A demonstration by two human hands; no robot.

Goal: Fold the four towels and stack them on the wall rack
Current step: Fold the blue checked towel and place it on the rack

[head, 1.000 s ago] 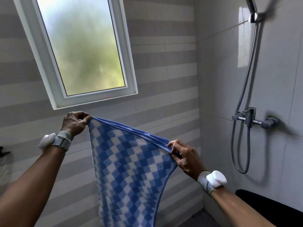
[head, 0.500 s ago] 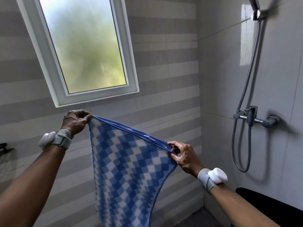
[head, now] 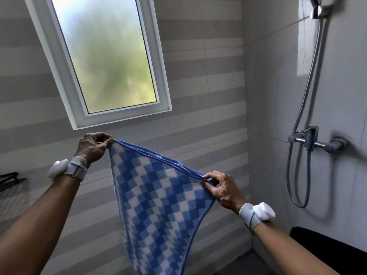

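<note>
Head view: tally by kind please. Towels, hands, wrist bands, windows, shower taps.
Blue-and-white checked towel: 1
Bare hands: 2 (left hand, right hand)
White wrist bands: 2
White-framed frosted window: 1
Chrome shower tap: 1
Total: 7

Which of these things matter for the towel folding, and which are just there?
For the job: checked towel, left hand and right hand pinching its top edge, dark rack at far left.
Just there: window, shower hose, tap.
</note>
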